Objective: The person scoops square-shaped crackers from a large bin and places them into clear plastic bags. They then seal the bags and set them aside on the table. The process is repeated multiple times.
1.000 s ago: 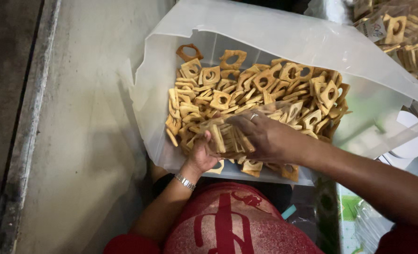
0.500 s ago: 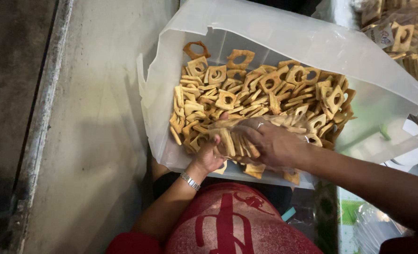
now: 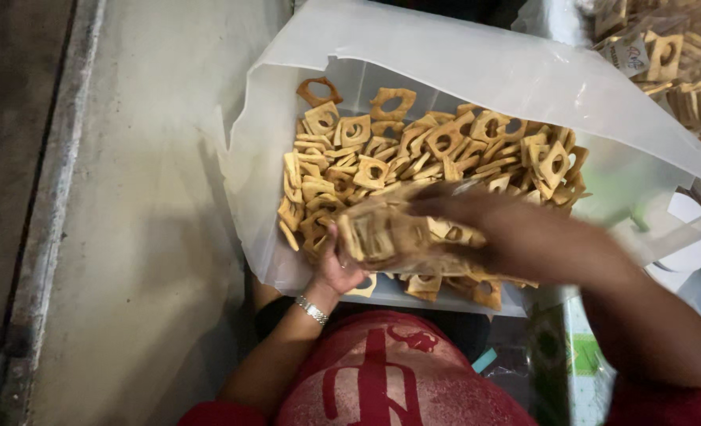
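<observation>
Stack of crackers [image 3: 378,235] lengthwise left-right, fingers of left hand [image 3: 336,264] and right hand [image 3: 477,225] (blurred) clamped around it.

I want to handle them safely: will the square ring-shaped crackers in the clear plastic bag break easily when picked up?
Probably yes: the crackers look thin, each with a hole. They seem light and stiff, lying loosely heaped. The bag looks floppy.

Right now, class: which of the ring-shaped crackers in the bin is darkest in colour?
The darker brown cracker at the far left corner of the bin, lying apart, above the paler heap.
</observation>
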